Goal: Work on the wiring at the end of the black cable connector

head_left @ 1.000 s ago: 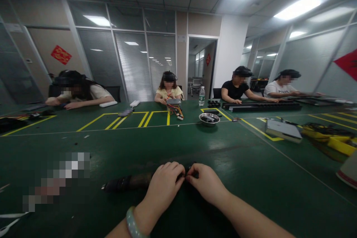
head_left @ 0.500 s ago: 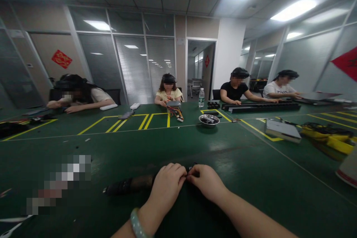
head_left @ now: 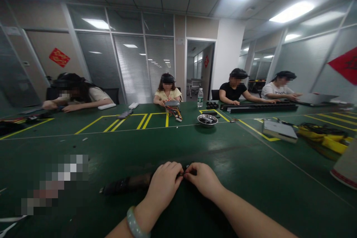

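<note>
My left hand (head_left: 166, 180), a pale green bangle (head_left: 134, 223) on its wrist, and my right hand (head_left: 205, 178) meet above the green table, fingertips almost touching. Both are closed in a pinch around a tiny dark piece whose kind I cannot make out. A bit of something dark (head_left: 188, 165) shows just behind the fingertips. To the left lies a long dark cylindrical tool (head_left: 126, 185), which looks like an electric screwdriver, with a metal tip at its left end. Its right end disappears behind my left hand, so I cannot tell whether the two touch.
A metal bowl (head_left: 208, 120) of dark parts stands ahead, near a water bottle (head_left: 200, 98). Right of it are a grey box (head_left: 279, 131) and yellow trays (head_left: 334, 144). A blurred-out item (head_left: 60, 182) lies at left. Several people sit across the table (head_left: 125, 152).
My fingertips have parted slightly, and a dark bit shows between them. The whole view has shifted a little; the tool lies as before.
</note>
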{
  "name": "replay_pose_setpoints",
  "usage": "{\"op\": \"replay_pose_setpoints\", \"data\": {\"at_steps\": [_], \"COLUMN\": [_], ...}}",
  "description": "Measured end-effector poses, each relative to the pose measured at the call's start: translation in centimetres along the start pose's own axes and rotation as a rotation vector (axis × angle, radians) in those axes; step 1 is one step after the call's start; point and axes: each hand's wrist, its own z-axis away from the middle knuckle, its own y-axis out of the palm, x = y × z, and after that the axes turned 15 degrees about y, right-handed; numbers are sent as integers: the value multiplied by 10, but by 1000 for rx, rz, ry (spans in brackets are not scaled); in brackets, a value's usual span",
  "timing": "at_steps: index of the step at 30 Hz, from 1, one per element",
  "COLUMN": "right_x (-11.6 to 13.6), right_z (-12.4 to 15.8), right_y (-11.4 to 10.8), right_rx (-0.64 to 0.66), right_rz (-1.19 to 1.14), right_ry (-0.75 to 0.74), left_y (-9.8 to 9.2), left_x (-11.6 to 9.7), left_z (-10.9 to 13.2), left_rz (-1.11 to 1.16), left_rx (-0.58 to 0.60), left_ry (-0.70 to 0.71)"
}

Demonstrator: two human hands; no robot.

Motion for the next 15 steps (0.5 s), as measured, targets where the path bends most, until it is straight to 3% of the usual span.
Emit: {"op": "replay_pose_setpoints", "data": {"at_steps": [15], "right_x": [-1], "right_z": [5], "right_y": [-2], "right_rx": [-3], "right_rz": [12], "right_ry": [-40], "left_y": [-2], "left_x": [-1], "left_z": [0], "left_rz": [9], "left_rx": [-2], "left_ry": [4]}}
